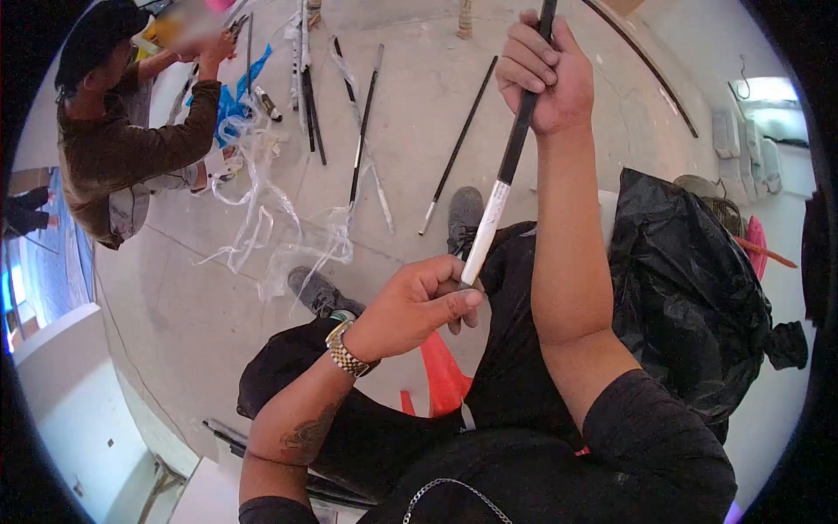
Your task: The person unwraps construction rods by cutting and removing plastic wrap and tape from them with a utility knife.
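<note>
I hold a long thin black rod (515, 144) with a white wrapped lower end (485, 227). My right hand (546, 74) grips the black part high up, arm raised. My left hand (419, 301), with a gold watch on its wrist, closes around the white bottom tip near my lap. The rod runs steeply upward between the two hands and out of the top of the view. I sit with black trousers and grey shoes (463, 218) below the rod.
Several more black rods (456, 148) and torn clear plastic wrap (262, 210) lie on the pale floor. A person in a brown top (122, 148) crouches at the far left. A black plastic bag (690, 288) sits on my right, an orange seat (441, 375) under me.
</note>
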The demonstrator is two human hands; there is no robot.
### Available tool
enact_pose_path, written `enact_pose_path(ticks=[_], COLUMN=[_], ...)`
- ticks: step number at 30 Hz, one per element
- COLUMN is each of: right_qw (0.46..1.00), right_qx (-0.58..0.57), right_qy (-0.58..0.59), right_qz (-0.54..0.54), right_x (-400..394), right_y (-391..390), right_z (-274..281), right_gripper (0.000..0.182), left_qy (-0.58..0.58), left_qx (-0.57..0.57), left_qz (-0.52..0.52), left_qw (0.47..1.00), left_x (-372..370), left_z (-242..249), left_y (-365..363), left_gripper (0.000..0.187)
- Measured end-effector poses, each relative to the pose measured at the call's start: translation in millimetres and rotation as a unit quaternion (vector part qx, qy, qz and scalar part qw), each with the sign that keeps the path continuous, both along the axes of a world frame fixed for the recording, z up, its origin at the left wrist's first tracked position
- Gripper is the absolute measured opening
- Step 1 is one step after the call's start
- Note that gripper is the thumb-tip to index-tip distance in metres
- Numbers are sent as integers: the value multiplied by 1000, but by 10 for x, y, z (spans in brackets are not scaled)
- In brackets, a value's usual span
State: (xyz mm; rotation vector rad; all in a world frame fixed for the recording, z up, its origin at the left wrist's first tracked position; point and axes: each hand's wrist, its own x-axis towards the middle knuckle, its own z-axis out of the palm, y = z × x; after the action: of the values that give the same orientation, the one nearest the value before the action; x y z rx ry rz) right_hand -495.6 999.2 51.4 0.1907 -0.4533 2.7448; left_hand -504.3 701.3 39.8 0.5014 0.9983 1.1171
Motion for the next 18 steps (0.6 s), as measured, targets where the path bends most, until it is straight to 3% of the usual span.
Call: enact_pose_path(ticks=[2,18], right_qw=[992,982], right_qx=[-55,-6], right_qy=[-94,-163], right_qz=[-65,-91], right_x=[-7,40], right_y=[-80,-41], right_z=[149,146], right_gripper=[38,43], left_qy=[-7,10], left_qx=[-5,-3], left_qz=[-2,-14], left_qw=[1000,1000], left_x=[2,16], left_z=[8,-82], left_y=[-11,72], left_gripper=[21,21])
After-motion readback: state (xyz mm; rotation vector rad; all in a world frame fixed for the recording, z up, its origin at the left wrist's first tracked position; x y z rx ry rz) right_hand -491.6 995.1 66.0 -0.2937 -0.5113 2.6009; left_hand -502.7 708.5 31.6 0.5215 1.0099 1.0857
